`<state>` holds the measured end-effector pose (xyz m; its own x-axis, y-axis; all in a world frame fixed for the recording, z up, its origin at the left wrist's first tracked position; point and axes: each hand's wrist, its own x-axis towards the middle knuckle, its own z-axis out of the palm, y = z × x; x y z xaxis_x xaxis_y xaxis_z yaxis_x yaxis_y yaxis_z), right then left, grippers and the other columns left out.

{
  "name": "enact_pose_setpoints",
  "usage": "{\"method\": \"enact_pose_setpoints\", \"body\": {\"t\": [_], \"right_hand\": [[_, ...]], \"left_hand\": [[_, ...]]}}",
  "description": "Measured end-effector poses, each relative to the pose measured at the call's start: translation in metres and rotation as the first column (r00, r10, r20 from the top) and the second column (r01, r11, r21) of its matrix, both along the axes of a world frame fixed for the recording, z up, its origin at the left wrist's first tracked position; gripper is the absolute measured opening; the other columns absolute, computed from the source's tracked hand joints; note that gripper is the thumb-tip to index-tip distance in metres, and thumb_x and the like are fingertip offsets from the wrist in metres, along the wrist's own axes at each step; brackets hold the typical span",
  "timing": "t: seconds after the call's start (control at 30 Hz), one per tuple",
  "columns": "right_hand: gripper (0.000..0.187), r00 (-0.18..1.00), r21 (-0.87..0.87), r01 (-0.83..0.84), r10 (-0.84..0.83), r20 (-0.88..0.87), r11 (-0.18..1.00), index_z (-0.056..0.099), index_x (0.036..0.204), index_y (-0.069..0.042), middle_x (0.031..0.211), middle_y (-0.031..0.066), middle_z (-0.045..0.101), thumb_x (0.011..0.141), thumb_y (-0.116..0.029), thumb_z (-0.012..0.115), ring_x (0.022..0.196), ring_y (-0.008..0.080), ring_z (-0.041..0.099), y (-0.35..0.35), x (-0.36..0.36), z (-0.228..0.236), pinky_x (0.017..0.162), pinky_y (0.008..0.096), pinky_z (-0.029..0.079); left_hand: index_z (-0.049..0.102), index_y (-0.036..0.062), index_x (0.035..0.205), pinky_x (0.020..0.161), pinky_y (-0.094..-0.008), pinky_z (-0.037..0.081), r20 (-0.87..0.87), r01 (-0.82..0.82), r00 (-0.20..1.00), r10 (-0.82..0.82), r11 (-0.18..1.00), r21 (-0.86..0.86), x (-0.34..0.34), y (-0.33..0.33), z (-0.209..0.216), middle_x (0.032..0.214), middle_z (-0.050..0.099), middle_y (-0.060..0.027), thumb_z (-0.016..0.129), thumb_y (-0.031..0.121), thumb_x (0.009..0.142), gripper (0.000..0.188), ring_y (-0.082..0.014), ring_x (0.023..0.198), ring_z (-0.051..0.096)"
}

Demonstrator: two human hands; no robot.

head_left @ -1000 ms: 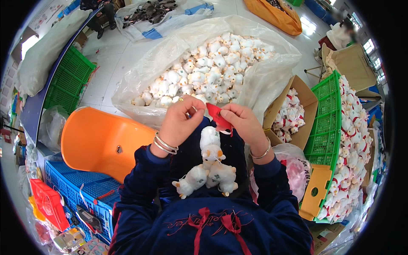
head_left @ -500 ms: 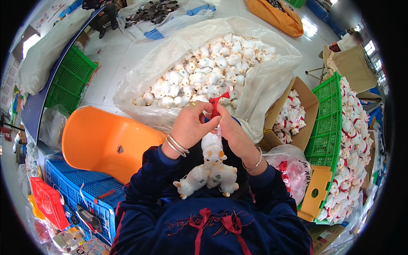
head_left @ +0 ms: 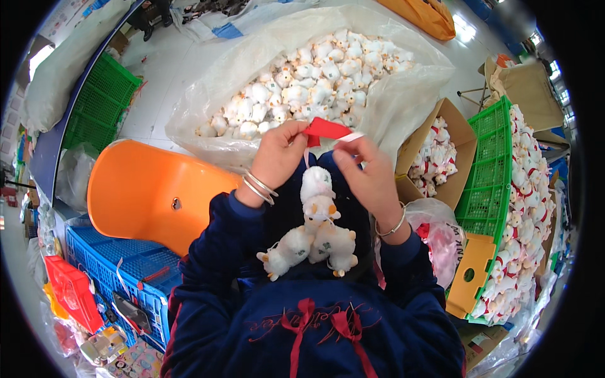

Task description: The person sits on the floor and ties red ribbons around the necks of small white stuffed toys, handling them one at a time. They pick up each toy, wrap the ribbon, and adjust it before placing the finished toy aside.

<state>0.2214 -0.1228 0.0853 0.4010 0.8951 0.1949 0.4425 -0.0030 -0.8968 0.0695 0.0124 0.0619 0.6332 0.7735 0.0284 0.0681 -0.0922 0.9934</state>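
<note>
My left hand (head_left: 282,151) is closed, its thumb and fingertips pinching one end of a red cloth strip (head_left: 328,128). That strip stretches out to the right and ends in a white part beside the curled fingers of my right hand (head_left: 367,171), which appear to pinch it there. A narrow pale ribbon (head_left: 307,157) hangs below my left fingers. Under my hands, on my lap, lie several small white plush animals (head_left: 317,183) with orange-yellow ears or feet; thin loops show on some of them.
Ahead lies a big clear plastic bag (head_left: 189,120) heaped with white plush toys (head_left: 296,94). At right are a cardboard box (head_left: 464,135) and a green crate (head_left: 482,164), both with red-trimmed plush toys, and a bag of red pieces (head_left: 438,233). An orange chair (head_left: 138,189) and blue crate (head_left: 94,246) stand left.
The red cloth, bunched between both hands before, is now drawn out flat. My right hand has moved right and away from my left, and a white plush face by the cloth no longer shows.
</note>
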Motion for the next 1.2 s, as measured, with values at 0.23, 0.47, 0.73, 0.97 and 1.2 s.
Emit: {"method": "enact_pose_setpoints", "body": {"t": [0.23,0.47,0.73,0.97,1.2], "right_hand": [[0.047,0.997,0.194,0.080,-0.081,-0.003,0.978,0.056,0.124,-0.002,0.132,0.0132,0.058,0.083,-0.004,0.079,0.071,0.0151,0.063,-0.005,-0.019,0.014,0.057,0.0266,0.048],[0.021,0.980,-0.074,0.003,0.012,0.196,0.997,0.069,0.109,-0.005,0.110,0.0125,0.069,0.088,-0.007,0.069,0.095,0.0337,0.066,0.004,0.001,0.007,0.080,0.0388,0.053],[0.012,0.752,-0.015,-0.181,0.149,0.642,0.983,0.074,0.099,-0.004,0.101,0.0097,0.069,0.090,-0.006,0.068,0.098,0.0326,0.064,0.011,0.028,0.008,0.082,0.0422,0.052],[0.016,0.947,0.001,-0.050,0.047,0.318,0.999,0.071,0.105,-0.002,0.102,0.0152,0.068,0.091,-0.002,0.065,0.090,0.0353,0.067,0.008,0.027,0.000,0.077,0.0401,0.054],[0.018,0.884,0.010,-0.259,0.233,0.406,0.966,0.065,0.104,-0.003,0.103,0.0128,0.066,0.086,0.000,0.067,0.095,0.0328,0.065,-0.030,0.010,-0.059,0.083,0.0390,0.054]], "left_hand": [[0.072,-0.0005,0.113,0.059,-0.0241,0.051,0.015,0.061,0.998,-0.062,0.997,0.042,0.007,-0.004,0.015,0.088,0.070,-0.0036,0.058,0.005,0.095,0.023,-0.0107,0.065,0.063],[0.075,0.0025,0.099,0.066,-0.0345,0.052,-0.294,0.240,0.951,-0.095,0.826,0.510,0.014,-0.005,0.027,0.080,0.069,-0.0147,0.067,0.008,0.089,0.014,-0.0280,0.067,0.064],[0.075,0.0057,0.095,0.074,-0.0415,0.055,-0.676,0.537,0.737,-0.005,0.612,0.581,0.020,0.006,0.037,0.087,0.071,-0.0132,0.063,0.008,0.088,0.014,-0.0342,0.085,0.069],[0.074,0.0065,0.097,0.077,-0.0413,0.056,-0.294,0.252,0.955,-0.040,0.630,0.734,0.019,0.002,0.028,0.099,0.069,-0.0117,0.066,0.002,0.086,0.015,-0.0343,0.089,0.068],[0.070,0.0055,0.102,0.079,-0.0388,0.056,-0.222,0.307,0.951,-0.213,0.597,0.741,-0.034,-0.028,-0.040,0.100,0.066,-0.0090,0.074,0.002,0.082,0.021,-0.0304,0.093,0.066]]}}
